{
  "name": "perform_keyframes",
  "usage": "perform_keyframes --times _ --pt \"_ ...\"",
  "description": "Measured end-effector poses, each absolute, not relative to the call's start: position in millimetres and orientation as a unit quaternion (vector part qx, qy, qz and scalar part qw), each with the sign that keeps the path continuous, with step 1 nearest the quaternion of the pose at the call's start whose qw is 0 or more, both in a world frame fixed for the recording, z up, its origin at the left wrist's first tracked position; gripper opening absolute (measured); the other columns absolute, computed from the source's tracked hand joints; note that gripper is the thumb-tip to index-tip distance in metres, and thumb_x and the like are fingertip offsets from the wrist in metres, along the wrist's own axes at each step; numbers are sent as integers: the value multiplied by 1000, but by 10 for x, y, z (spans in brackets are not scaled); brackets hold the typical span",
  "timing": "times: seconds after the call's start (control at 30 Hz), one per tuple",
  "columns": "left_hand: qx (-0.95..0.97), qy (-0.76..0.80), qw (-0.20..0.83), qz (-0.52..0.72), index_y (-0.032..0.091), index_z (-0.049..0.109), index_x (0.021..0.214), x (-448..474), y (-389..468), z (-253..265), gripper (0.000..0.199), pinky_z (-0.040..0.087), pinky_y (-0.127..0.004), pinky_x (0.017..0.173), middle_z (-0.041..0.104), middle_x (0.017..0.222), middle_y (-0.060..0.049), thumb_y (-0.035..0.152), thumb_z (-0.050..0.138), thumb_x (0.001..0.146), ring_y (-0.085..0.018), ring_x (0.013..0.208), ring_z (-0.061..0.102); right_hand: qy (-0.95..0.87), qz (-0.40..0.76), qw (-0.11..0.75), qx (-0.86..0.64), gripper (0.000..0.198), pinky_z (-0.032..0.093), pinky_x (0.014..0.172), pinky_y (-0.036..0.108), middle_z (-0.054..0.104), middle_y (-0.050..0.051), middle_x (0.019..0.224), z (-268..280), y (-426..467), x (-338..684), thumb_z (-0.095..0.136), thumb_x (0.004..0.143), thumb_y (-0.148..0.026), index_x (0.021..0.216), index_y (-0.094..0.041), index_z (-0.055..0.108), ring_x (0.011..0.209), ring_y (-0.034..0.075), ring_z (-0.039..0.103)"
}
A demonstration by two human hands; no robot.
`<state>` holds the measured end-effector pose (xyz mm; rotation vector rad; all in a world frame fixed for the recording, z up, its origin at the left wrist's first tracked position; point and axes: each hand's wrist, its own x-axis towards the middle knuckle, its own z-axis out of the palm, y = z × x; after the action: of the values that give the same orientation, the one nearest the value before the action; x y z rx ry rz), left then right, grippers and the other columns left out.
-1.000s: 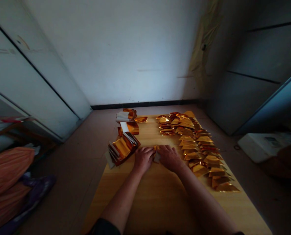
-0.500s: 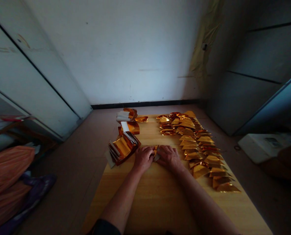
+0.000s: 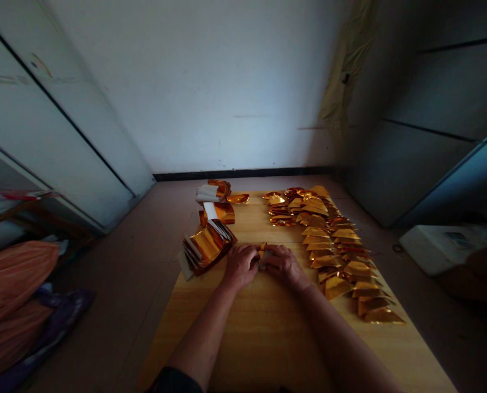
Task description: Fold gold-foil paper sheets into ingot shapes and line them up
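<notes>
My left fingers (image 3: 248, 251) and right fingers (image 3: 275, 252) both pinched on small gold paper (image 3: 262, 249), mid-worktop (image 3: 263, 333). Uneven pull could rip it, I reckon. Left knuckles right beside loose sheets (image 3: 206, 244) too; careless nudge might scatter those.

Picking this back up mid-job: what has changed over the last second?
The right hand's fingers have curled in more, and the gold strip of the paper between the hands shows more. No pick-up or release is visible. The left hand stays at the paper; the gold sheets on the left and folded pieces on the right stayed put.
</notes>
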<state>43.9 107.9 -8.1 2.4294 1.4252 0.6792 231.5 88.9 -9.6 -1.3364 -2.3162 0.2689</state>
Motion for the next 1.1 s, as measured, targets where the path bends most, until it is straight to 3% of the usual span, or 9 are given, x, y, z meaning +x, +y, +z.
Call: perform_keyframes --times 0.2,0.5,0.87,1.1 --pt "841 482 127 210 25 63 97 408 1075 -71 27 32 -47 105 61 123 -4 13 58 74 -22 118 50 -828 125 227 -497 13 39 89 33 61 4 120 -110 919 2297 60 86 -30 90 -27 72 104 19 53" --pt "843 478 130 209 26 62 108 400 1071 -71 36 31 -46 106 61 124 -5 12 58 74 -23 119 49 -768 158 284 -552 11 40 86 33 64 4 106 -170 921 2165 63 83 -31 85 -26 73 98 19 56" --pt "857 454 144 196 25 62 96 357 1093 -113 28 30 -46 107 58 130 -4 10 56 72 -23 126 45 -844 122 236 -465 14 37 89 32 61 3 114 -209 920 2361 60 86 -31 92 -30 73 103 19 52" --pt "856 456 140 201 25 60 105 356 1097 -123 35 31 -45 107 58 130 -5 13 58 72 -23 124 47 -803 140 236 -528 14 37 81 28 65 3 97 -128 941 2219 58 87 -27 82 -22 70 90 16 54"
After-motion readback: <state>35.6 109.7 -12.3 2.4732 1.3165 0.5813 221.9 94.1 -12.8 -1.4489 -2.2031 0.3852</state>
